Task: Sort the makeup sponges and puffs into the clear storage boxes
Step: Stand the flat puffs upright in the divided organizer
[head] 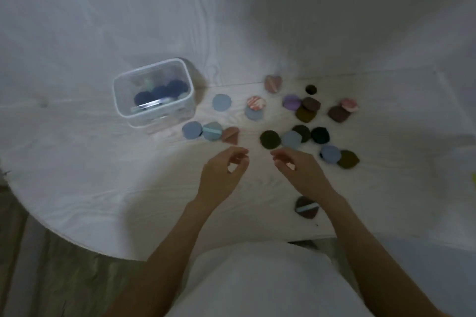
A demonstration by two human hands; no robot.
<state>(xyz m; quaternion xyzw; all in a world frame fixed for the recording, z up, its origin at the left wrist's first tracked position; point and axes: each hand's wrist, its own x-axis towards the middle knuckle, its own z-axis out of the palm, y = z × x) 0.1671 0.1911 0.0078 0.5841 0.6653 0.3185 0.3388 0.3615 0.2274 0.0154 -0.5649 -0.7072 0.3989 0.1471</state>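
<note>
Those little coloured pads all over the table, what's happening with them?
A person is sorting makeup puffs into a clear box on the white table. A few dark blue puffs already lie inside it. Most are loose on the table to its right: blue, pink, purple, brown and black ones, plus one brown puff with a pale strap nearer the person. The left hand and right hand hover above the table with loosely curled fingers, holding nothing as far as I can see.

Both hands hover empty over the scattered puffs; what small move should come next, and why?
Probably the left hand reaches forward to the pink heart-shaped puff, the piece lying nearest its fingertips. Both it and the right hand hold nothing, and the clear plastic storage box sits just left of that puff.
</note>
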